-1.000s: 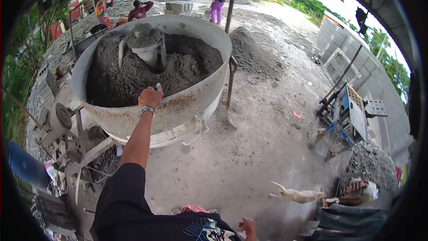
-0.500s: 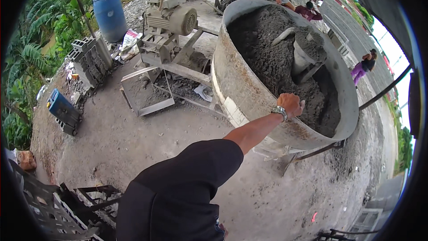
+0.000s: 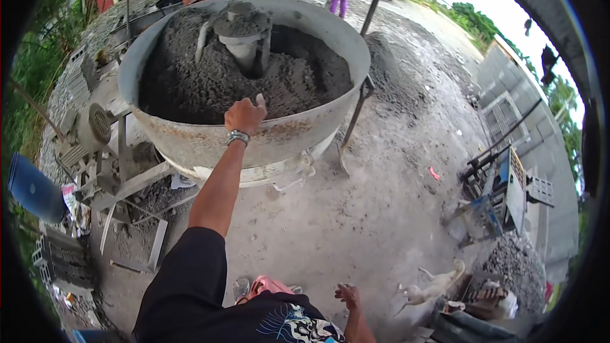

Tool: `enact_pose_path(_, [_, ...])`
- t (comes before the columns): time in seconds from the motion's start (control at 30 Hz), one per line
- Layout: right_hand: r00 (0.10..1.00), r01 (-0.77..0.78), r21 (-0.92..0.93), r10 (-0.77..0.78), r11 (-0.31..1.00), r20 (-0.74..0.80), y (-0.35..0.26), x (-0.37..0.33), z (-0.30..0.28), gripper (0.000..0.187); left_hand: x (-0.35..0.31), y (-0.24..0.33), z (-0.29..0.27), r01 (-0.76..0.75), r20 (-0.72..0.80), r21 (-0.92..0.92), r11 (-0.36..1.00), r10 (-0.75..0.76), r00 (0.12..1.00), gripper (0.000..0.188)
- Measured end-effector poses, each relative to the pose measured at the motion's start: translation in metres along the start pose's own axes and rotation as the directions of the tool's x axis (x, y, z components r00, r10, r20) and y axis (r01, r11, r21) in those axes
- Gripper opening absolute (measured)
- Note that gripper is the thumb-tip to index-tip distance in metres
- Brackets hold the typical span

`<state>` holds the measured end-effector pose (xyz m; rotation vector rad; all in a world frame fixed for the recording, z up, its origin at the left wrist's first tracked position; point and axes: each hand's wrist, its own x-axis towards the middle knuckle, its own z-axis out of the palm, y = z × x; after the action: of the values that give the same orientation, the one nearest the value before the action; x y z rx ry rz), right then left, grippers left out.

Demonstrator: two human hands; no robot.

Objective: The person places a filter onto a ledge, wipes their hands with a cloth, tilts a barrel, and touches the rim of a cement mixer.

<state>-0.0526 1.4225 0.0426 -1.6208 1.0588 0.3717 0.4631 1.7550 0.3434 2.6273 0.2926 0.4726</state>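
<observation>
My left hand (image 3: 246, 115), with a metal watch at the wrist, is closed at the near rim of a large round mixer pan (image 3: 190, 133), thumb raised. Its fingers appear wrapped over the edge, though their undersides are hidden. Inside the pan lies dark grey, crumbly mortar mix (image 3: 175, 70), around a central hub (image 3: 241, 47) whose top is also caked with mix. Low in the picture my right hand (image 3: 347, 295) hangs beside my body. Its fingers are loosely bent and apart, with nothing seen in them.
An electric motor (image 3: 95, 124) on a metal frame stands left of the pan, near a blue drum (image 3: 35, 187) and hollow blocks (image 3: 67, 257). A pale dog (image 3: 432, 289) lies at lower right, below a metal stand (image 3: 502, 194). Several people, one in purple trousers (image 3: 340, 0), are beyond the pan.
My view has swung to the right, so the pan now sits farther left. My right hand and the dog have come into sight. My left hand stays at the rim.
</observation>
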Motion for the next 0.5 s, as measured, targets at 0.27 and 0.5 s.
enact_pose_path(0.27, [0.976,-0.212,0.128,0.217,0.969,-0.022,0.118,-0.042,-0.006,0.037,-0.003,0.018,0.015,-0.108,-0.019,0.053,0.993,0.11,0.994,0.06])
enact_pose_path(0.5, [0.959,-0.204,0.311,0.253,0.928,-0.127,0.136,-0.038,-0.018,0.033,0.005,0.003,0.03,-0.085,-0.033,0.117,0.989,0.09,0.995,0.062])
